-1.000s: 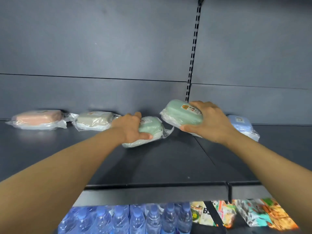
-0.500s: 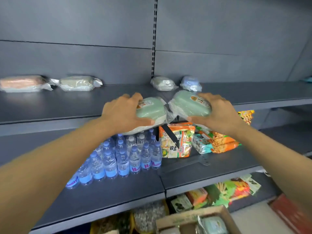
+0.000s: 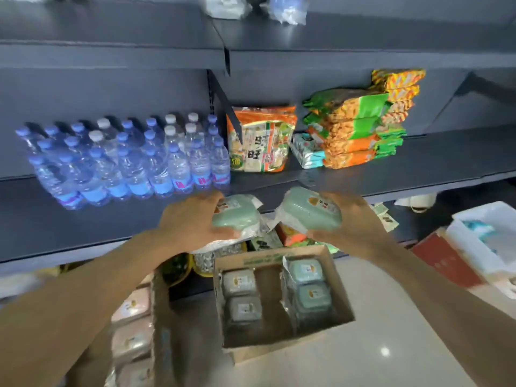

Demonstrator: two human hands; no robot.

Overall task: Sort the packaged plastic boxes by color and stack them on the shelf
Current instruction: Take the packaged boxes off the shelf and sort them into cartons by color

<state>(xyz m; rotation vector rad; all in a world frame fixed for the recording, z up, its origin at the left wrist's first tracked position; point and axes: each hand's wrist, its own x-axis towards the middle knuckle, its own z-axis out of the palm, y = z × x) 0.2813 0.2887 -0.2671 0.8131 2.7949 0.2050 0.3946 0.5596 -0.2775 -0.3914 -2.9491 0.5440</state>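
Two top-shelf boxes cut off, blurred.

**Dark shelves loaded, boxes on the floor**

Up top, the upper shelf carries two wrapped boxes at the frame's edge, a pale one and a blue one, side by side. On the middle shelf, a block of water bottles stands left, a snack bag upright just beside it, then stacked snack packets. Down on the floor, an open cardboard box sits with a second carton to its left.
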